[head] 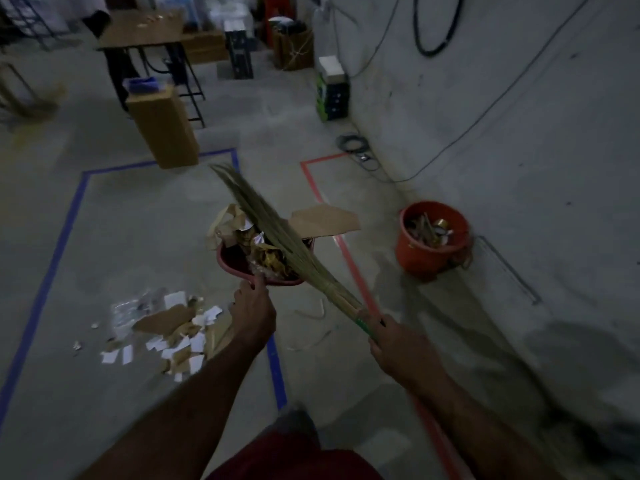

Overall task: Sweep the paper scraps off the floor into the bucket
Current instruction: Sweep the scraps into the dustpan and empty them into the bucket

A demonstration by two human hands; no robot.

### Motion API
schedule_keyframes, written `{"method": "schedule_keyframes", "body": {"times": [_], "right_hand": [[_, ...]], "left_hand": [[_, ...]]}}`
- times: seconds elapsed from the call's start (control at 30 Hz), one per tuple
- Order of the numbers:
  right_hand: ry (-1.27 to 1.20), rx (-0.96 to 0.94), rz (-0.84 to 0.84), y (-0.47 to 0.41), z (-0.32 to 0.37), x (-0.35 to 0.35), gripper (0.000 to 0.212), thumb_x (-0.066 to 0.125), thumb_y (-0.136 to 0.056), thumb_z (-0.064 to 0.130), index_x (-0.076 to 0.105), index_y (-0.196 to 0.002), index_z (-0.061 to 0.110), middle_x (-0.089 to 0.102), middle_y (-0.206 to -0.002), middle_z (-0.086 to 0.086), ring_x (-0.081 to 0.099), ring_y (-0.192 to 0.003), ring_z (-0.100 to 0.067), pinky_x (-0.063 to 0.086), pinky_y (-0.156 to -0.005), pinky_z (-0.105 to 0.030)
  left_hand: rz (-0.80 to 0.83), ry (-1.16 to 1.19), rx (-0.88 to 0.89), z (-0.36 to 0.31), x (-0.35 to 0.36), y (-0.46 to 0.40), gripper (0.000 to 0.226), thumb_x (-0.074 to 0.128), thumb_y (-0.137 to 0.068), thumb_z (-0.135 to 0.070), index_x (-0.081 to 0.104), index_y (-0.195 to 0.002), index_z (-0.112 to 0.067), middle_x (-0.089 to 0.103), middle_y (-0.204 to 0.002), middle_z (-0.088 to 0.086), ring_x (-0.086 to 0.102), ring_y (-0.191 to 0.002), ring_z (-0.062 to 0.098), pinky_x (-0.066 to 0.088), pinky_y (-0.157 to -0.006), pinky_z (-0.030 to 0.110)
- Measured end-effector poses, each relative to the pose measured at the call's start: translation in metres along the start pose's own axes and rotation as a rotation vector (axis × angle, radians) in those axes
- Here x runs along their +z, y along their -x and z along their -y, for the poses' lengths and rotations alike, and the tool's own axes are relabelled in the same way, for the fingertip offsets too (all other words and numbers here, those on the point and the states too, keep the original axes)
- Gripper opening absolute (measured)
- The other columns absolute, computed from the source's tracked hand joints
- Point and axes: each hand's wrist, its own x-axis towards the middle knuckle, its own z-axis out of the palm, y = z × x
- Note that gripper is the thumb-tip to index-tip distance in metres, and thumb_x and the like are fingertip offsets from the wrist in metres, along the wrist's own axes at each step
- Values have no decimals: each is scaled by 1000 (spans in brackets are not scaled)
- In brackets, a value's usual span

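My left hand (254,315) pinches the dustpan (242,263) rim, keeping its load level; my right (398,344) is clenched on the broom (277,233), pinning scraps (166,336) inside. More lie on the floor (138,237); bucket (433,237) waits by the wall.

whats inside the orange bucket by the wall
The orange bucket holds a loose heap of scraps: brownish paper strips, a few pale bits and something shiny and gold. The picture is dim and blurred, and whatever lies under that top layer is covered.
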Motion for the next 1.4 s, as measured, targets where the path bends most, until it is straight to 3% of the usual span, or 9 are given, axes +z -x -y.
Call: {"method": "schedule_keyframes", "body": {"times": [0.1,0.3,0.67,0.83,0.93,1.1,1.17,1.3,1.4], "right_hand": [[-15,93,33,-5,-47,-1,59,62,-86,34,42,-142,33,53,-84,0,53,-52,-24,32,-42,-30],[-99,222,-20,-31,-158,-1,49,34,-92,42,36,-141,36,49,-83,0,52,-56,-25,47,-47,-36],[-144,372,43,-60,-361,-2,69,52,-91,36,22,-152,40,57,-99,-1,55,-69,-16,52,-55,-35],[-131,314,58,-90,-461,-11,82,81,-72,22,41,-143,29,60,-83,0,31,-47,-4,13,-40,-10],[-127,273,112,-120,-533,-8,70,70,-79,33,44,-144,30,43,-76,10,18,-44,0,4,-42,-11],[-146,226,184,-174,-655,18,73,62,-91,27,23,-150,43,47,-83,7,47,-54,-10,36,-40,-24],[-198,244,218,-196,-689,28,61,54,-97,35,25,-150,45,52,-94,5,56,-68,-13,50,-54,-29],[-174,238,252,-239,-742,66,43,44,-98,44,50,-137,26,56,-102,2,62,-80,-17,48,-63,-29],[-212,225,238,-264,-770,106,35,53,-96,36,58,-126,20,56,-90,4,56,-66,-13,42,-56,-26]], "left_hand": [[28,-1,48,-56,25,-23,41,45,-99,-16,35,-139,-20,49,-111,17,50,-99,40,41,-74,47],[89,5,152,-168,91,-79,39,45,-100,-19,35,-138,-20,52,-105,16,53,-91,35,48,-73,47],[300,-16,289,-388,188,-153,58,49,-91,-11,30,-145,-18,48,-120,16,52,-106,39,45,-83,49],[356,-26,266,-476,246,-180,58,47,-94,-12,28,-149,-17,46,-126,15,52,-110,37,44,-82,45],[361,-26,220,-522,292,-196,60,48,-91,-13,26,-147,-16,48,-122,17,52,-105,36,47,-82,46],[382,-21,85,-595,365,-228,64,47,-90,-10,23,-149,-15,47,-123,18,51,-104,37,47,-87,50],[413,-37,31,-619,390,-242,64,47,-91,-10,23,-150,-16,45,-127,18,50,-107,37,46,-89,51],[478,-116,-50,-650,438,-270,63,51,-92,-12,25,-149,-15,43,-132,17,49,-114,36,43,-90,50],[516,-172,-63,-659,483,-292,68,53,-91,-12,21,-152,-16,42,-133,18,48,-114,36,42,-91,49]]}}
